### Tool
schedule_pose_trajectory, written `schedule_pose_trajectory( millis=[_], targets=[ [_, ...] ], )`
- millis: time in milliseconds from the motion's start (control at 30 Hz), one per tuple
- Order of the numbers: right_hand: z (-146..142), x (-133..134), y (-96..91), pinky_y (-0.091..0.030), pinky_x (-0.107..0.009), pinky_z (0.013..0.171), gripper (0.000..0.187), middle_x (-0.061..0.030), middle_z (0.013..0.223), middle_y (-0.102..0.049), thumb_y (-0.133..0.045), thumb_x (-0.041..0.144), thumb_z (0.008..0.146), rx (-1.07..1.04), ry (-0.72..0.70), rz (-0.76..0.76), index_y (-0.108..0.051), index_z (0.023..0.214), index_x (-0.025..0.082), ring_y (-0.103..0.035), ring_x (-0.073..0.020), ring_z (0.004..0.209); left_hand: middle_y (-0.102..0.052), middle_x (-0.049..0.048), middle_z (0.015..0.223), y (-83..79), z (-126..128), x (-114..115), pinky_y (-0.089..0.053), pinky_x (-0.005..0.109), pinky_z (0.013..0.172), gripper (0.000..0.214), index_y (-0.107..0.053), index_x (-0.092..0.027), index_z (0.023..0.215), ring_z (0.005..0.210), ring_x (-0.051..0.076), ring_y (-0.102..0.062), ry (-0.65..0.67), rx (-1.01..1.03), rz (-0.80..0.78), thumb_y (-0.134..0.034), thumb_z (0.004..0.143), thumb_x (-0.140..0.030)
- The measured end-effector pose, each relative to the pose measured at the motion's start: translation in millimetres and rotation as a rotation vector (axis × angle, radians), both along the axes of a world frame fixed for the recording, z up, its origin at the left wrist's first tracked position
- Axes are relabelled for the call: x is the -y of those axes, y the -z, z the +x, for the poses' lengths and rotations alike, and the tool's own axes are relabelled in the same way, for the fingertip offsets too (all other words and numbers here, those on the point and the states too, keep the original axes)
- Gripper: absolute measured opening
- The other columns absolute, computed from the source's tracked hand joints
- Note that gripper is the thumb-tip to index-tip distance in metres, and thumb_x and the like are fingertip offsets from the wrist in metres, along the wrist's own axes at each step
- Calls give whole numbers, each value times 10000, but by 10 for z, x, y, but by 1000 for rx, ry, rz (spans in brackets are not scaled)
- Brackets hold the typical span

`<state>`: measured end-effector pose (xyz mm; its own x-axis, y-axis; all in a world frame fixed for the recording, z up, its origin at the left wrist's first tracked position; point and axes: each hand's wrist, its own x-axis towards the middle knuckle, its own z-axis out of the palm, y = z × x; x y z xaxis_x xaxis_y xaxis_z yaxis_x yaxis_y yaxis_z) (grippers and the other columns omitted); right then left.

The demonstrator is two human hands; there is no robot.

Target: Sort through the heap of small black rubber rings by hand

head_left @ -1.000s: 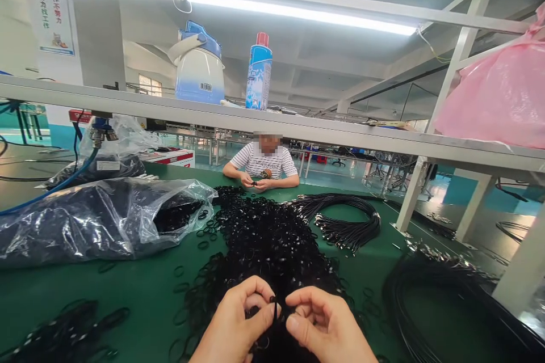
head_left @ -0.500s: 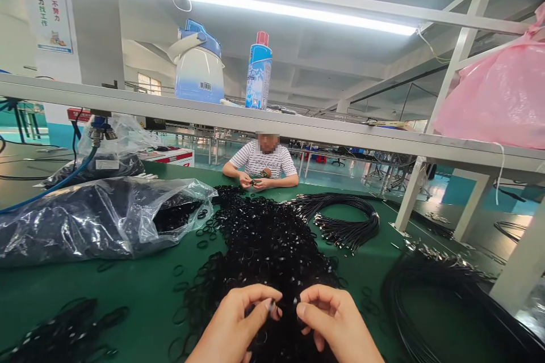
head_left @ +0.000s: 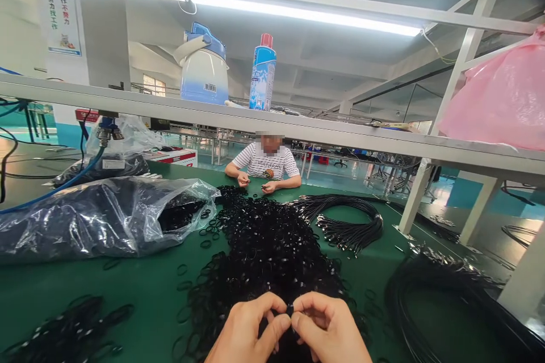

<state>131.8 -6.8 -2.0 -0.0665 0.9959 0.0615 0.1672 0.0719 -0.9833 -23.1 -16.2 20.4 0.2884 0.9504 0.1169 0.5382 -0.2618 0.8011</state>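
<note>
My left hand (head_left: 255,326) and my right hand (head_left: 326,326) meet at the fingertips over the near end of a large heap of thin black cord rings (head_left: 272,238). Thumb and forefinger of each hand are pinched together. Between the two pinches shows a small dark piece (head_left: 290,309), probably part of a black cord ring, with most of it hidden by my fingers. Small shiny spots dot the heap, and loose rings lie around its edges.
Left are a clear plastic bag (head_left: 128,221) of black rings and a smaller pile (head_left: 63,329). On the right lie black cord bundles (head_left: 357,227) with metal ends. A shelf (head_left: 298,127) crosses above, holding a jug, spray can and pink bag. Opposite, a person (head_left: 268,167) handles small pieces.
My hands, apart half a second ago with a small dark piece in each, have come together at the fingertips. The person opposite has moved their hands apart. The view has shifted slightly.
</note>
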Motion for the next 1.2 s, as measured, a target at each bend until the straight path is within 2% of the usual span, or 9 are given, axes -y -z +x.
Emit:
schedule_pose_trajectory(
  millis=[100,267,400,500,667,800,900,1033,1200],
  targets=[
    [-32,-11,69,-287,-185,349,266,-22,547,-567,-590,372,633,60,57,54,-674,696,127,-539,-148,500,-607,-26,579,27,25,-21,-369,197,545,296,-634,-174,740,534,110,-521,-31,25,-44,-436,835,-371],
    [-42,-30,160,-400,-238,474,279,-50,591,-659,-567,383,672,201,98,195,-726,711,157,-558,-163,519,-531,-45,566,-5,45,-14,-276,201,472,233,-583,-169,641,483,86,-388,-109,-31,26,-464,777,-315],
    [-39,-12,128,-379,-228,462,271,-45,597,-666,-548,382,693,273,105,221,-718,689,171,-566,-166,531,-578,-24,602,-19,52,15,-318,201,530,197,-579,-169,629,540,103,-438,-96,-62,76,-467,756,-270],
    [-35,1,94,-331,-221,436,230,-24,547,-622,-525,330,684,359,130,223,-694,651,177,-513,-142,481,-607,-13,617,-2,65,13,-345,204,556,183,-599,-174,645,560,116,-483,-67,-67,79,-479,747,-266],
    [-42,11,70,-280,-214,419,199,-7,513,-584,-517,268,668,408,137,249,-681,611,171,-435,-111,443,-550,-25,576,18,70,-21,-331,191,490,195,-576,-172,626,527,103,-449,-63,-32,21,-491,747,-300],
    [-17,19,30,-310,-218,453,187,-3,537,-574,-498,238,680,454,149,298,-654,598,175,-449,-114,470,-429,-75,491,11,62,-15,-270,174,368,194,-507,-192,647,375,65,-361,-61,49,-125,-486,756,-351],
    [9,32,-19,-325,-217,458,207,-8,567,-596,-490,273,714,437,147,265,-652,623,181,-478,-125,488,-396,-96,479,20,63,-6,-226,157,312,190,-473,-206,699,317,49,-325,-98,111,-230,-462,773,-380],
    [0,62,-62,-305,-215,434,243,-14,592,-629,-496,326,746,434,81,251,-677,654,194,-523,-140,517,-419,-91,508,29,61,-13,-220,146,287,212,-487,-196,701,305,40,-341,-100,132,-218,-492,764,-399],
    [-47,85,-22,-329,-219,451,174,0,546,-611,-517,192,701,584,122,393,-667,614,204,-520,-130,485,-406,-93,469,2,56,-16,-265,135,300,171,-505,-188,671,316,41,-353,-68,132,-236,-534,737,-342]
  ],
)
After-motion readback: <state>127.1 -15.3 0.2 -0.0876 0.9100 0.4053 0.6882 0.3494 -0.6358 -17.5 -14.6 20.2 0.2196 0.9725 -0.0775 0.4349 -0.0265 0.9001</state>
